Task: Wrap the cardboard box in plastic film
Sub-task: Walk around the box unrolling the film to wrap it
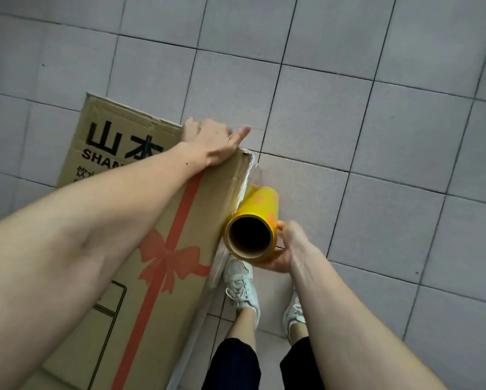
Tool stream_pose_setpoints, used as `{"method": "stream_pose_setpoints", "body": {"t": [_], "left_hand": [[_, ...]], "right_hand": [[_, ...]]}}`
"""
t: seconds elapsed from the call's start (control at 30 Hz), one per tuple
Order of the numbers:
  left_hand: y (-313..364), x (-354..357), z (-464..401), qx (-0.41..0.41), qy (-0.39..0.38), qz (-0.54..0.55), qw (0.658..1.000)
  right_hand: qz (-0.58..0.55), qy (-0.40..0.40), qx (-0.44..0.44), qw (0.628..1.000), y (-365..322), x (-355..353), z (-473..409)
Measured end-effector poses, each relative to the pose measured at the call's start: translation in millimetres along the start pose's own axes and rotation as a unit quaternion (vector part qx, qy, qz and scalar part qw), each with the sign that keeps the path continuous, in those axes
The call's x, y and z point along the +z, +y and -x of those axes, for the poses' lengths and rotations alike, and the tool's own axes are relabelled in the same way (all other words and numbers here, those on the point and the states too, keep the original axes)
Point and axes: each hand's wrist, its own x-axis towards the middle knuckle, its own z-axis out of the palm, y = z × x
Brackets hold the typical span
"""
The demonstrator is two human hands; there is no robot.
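The cardboard box (163, 220) stands upright on the tiled floor (376, 136). The left hand (210, 142) presses flat on its top corner; the right hand (285, 249) cups the yellow film roll (254, 226) against the box's side. If the left hand lifts, the short film tail (250, 178) could peel off and bunch.

The cardboard box (157, 220) stands on the floor (376, 122) to my left. My left hand (210, 142) rests on the box's far right corner. Just right of the box, touching its right edge, my right hand (286, 249) holds the film roll (253, 223). My shoes (240, 282) stand on the floor near the box's right side, below the roll.
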Motion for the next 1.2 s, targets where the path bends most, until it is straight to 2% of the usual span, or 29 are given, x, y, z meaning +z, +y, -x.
{"method": "stream_pose_setpoints", "body": {"t": [0.07,0.13,0.23,0.33,0.4,0.47,0.53,0.63,0.7,0.8,0.87,0.93,1.0,1.03,1.1,1.2], "left_hand": [[2.3,6.2,14.0,0.012,0.045,0.026,0.999],[8.3,14.5,32.1,0.017,0.067,0.063,0.996],[15.5,22.4,49.8,0.015,0.037,0.079,0.996],[13.8,22.3,47.7,0.008,0.013,0.061,0.998],[14.5,23.5,45.3,0.006,0.015,0.055,0.998],[15.1,24.7,43.7,0.006,0.017,0.045,0.999],[14.0,24.8,43.0,0.003,0.021,0.041,0.999],[14.2,25.6,42.8,0.009,0.034,0.033,0.999],[15.0,28.2,41.9,0.013,0.042,0.029,0.999],[14.5,27.9,43.0,0.009,0.043,0.032,0.999],[15.8,30.4,48.1,0.012,0.045,0.034,0.998],[16.4,41.6,60.6,0.03,0.067,0.037,0.997],[14.5,60.2,81.7,0.052,0.093,0.049,0.993],[13.0,70.2,94.0,0.058,0.1,0.052,0.992],[9.1,89.1,118.4,0.053,0.097,0.054,0.992],[3.5,103.5,134.6,0.037,0.078,0.055,0.995]], "right_hand": [[0.117,0.056,-0.123,0.984,-21.9,6.3,-24.3],[0.228,0.059,-0.163,0.958,-30.5,18.5,6.7],[0.314,0.018,-0.166,0.935,-30.8,35.8,39.4],[0.337,-0.016,-0.106,0.935,-20.2,36.9,38.1],[0.298,-0.016,-0.075,0.951,-6.7,24.8,22.7],[0.192,-0.026,-0.041,0.98,16.8,4.9,10.6],[0.068,-0.078,0.002,0.995,46.5,-13.6,-4.8],[-0.093,-0.125,0.042,0.987,89.8,-33.3,-18.4],[-0.177,-0.171,0.068,0.967,116.2,-40.2,-18.7],[-0.236,-0.23,0.088,0.94,140.6,-32.5,-20.5],[-0.239,-0.227,0.094,0.939,142.5,-25.2,-23.5],[-0.189,-0.189,0.076,0.961,131.6,-22.0,-24.8],[-0.071,-0.087,-0.004,0.994,110.1,-21.1,-25.8],[-0.006,-0.029,-0.056,0.998,99.2,-20.4,-24.4],[0.099,0.042,-0.114,0.988,81.8,-14.2,-19.0],[0.255,0.009,-0.143,0.956,70.8,3.5,2.4]]}}
